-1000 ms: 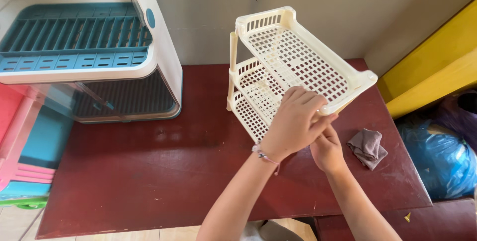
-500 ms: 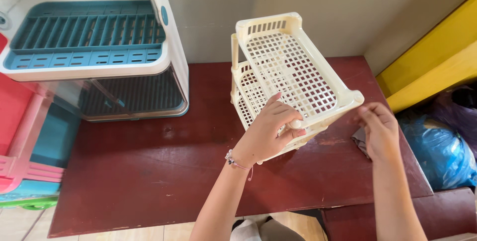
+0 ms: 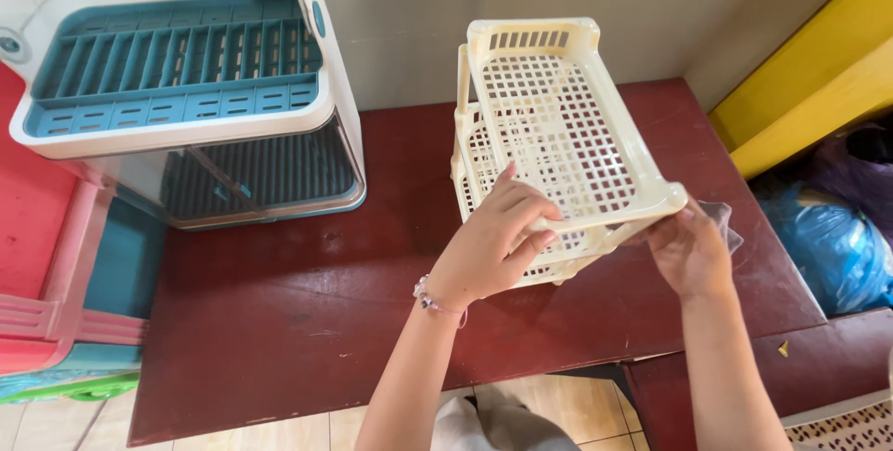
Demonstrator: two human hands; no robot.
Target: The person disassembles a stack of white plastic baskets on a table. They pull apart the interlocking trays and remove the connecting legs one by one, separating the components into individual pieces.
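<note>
A cream plastic rack (image 3: 549,116) with three perforated shelves stands on a dark red table (image 3: 307,321), leaning toward me. My left hand (image 3: 493,242) grips the near left corner of its top shelf. My right hand (image 3: 690,248) holds a grey cloth (image 3: 724,223) against the near right corner of that shelf. Most of the cloth is hidden behind my fingers.
A white and teal dish drainer (image 3: 186,98) with a clear front stands at the table's back left. Pink and teal plastic items (image 3: 56,256) sit on the left. A yellow surface (image 3: 819,79) and a blue plastic bag (image 3: 837,246) lie on the right. A wall runs behind.
My right hand left the rack's underside, reached right to the grey cloth on the table, picked it up and brought it to the top shelf's corner. The rack turned more upright.
</note>
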